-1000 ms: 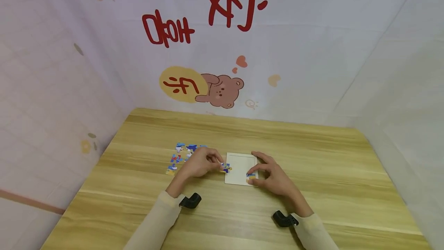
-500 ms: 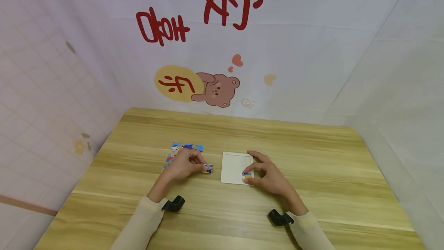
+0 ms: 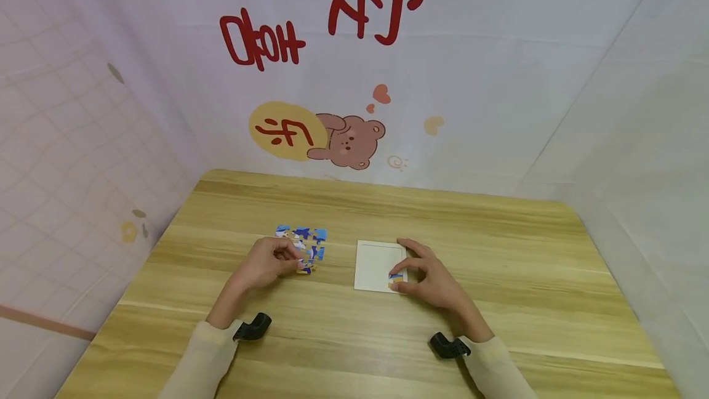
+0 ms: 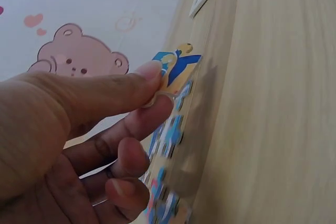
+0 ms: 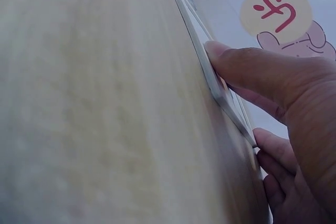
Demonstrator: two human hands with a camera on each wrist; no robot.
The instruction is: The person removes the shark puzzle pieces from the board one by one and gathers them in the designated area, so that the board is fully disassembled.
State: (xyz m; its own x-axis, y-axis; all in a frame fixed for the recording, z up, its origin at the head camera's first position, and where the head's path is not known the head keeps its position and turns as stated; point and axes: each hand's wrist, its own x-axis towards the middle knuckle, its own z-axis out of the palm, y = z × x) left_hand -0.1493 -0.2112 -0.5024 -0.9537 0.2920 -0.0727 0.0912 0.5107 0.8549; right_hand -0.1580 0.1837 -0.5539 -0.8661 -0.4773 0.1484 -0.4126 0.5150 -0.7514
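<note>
My left hand (image 3: 269,263) pinches a jigsaw piece (image 4: 181,69) between thumb and index finger, over the left side of the table. The piece is blue and yellow, and the other fingers curl loosely under it. Just beyond lie several loose jigsaw pieces (image 3: 301,233) in blue and white, partly hidden by this hand. To their right lies a white square puzzle tray (image 3: 372,266). At its near right corner sits one blue and orange piece (image 3: 395,279). My right hand (image 3: 434,276) holds the tray there, thumb on top and other fingers round the right edge.
The wooden table (image 3: 343,343) meets a white cloth wall (image 3: 471,79) at the back, printed with a bear (image 3: 351,143) and red characters. More cloth hangs along the left and right sides. A black wrist mount (image 3: 253,327) sticks out from the left sleeve.
My left hand has moved left with the jigsaw piece, away from the tray's left edge and back to the loose pieces. The right hand keeps its hold on the tray.
</note>
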